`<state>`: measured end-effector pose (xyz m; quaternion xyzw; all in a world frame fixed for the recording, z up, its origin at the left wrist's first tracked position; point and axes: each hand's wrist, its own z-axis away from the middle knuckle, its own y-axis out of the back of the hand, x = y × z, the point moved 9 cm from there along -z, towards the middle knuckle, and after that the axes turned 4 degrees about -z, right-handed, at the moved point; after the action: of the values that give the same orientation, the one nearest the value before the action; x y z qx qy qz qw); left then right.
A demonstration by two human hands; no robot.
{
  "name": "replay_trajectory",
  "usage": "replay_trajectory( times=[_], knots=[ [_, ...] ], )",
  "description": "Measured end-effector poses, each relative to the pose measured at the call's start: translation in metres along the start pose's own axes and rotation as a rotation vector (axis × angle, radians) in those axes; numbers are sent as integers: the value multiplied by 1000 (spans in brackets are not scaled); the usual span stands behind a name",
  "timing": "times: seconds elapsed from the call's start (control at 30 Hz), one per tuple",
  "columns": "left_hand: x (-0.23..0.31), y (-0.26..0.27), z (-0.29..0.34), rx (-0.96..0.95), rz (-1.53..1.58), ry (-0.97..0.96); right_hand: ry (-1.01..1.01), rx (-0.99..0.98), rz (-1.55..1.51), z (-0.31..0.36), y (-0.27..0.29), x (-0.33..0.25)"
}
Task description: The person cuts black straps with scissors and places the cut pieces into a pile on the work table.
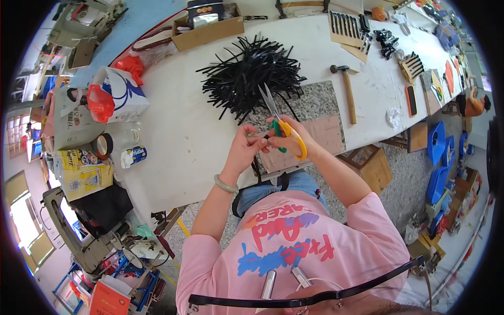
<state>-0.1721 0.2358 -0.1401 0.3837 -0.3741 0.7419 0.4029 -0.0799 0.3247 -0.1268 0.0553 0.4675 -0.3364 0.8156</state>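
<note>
White and scuffed, a long worktable (184, 131) runs across a cluttered workshop, seen from above the head of a seated person in a pink shirt. At the middle of the view both hands meet just over the table's near edge. The right hand (294, 137) has its fingers through the yellow and green handles of a pair of scissors (278, 118), whose blades point up toward 11 o'clock and stand slightly apart. The left hand (247, 144), with a pale green bangle (226, 184) on its wrist, has fingertips pinched together on a short black strip (262, 136) held at the scissors' pivot; how firmly it is gripped cannot be told. Directly beyond the hands, at 12 o'clock, lies a big tangled pile of black strips (252, 73) partly on a speckled stone slab (320, 100). A brown board (325, 134) sits on the slab beside the right hand. At 2 o'clock a hammer (347, 89) lies on the table, and farther right an orange phone (411, 101). At 11 o'clock stands an open cardboard box (207, 31). At 9 o'clock are a roll of black tape (104, 144) and a white bag (121, 92) with red plastic
</note>
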Motion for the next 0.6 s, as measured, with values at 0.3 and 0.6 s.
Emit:
replay_trajectory(
  times=[0.3, 0.6],
  knots=[
    [-58, -74, 30, -343, -22, 302, -231, 41, -138, 70, 28, 49],
    [-101, -105, 45, -461, -97, 390, -122, 412, 218, 101, 131, 127]
  ],
)
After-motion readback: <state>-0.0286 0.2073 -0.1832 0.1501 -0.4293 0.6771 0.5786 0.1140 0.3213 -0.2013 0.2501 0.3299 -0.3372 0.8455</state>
